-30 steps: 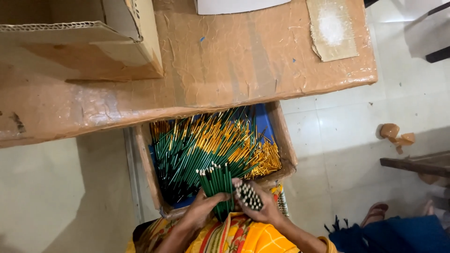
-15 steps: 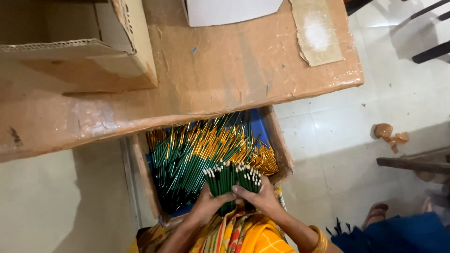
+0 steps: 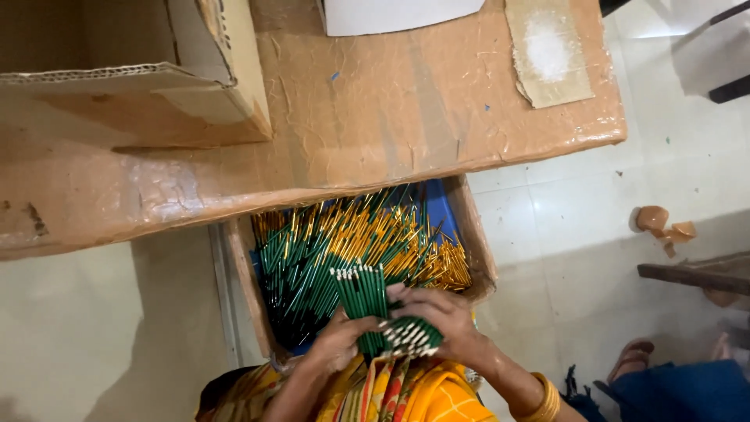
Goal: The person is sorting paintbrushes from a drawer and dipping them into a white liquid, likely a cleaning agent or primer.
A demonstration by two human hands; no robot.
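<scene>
Both forearms reach forward close together, the left hand [image 3: 337,344] cupped with curled fingers, the right hand [image 3: 437,316] just beside it, its fingers bent over and closed.

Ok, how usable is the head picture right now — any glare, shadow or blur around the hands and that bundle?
Head view: the bundle of green pencils is fairly sharp, both hands on it; the left hand and right hand are slightly soft. Glare washes the tiled floor at upper right. The table casts shadow over the far end of the pencil box, and the lower left is dim.
</scene>
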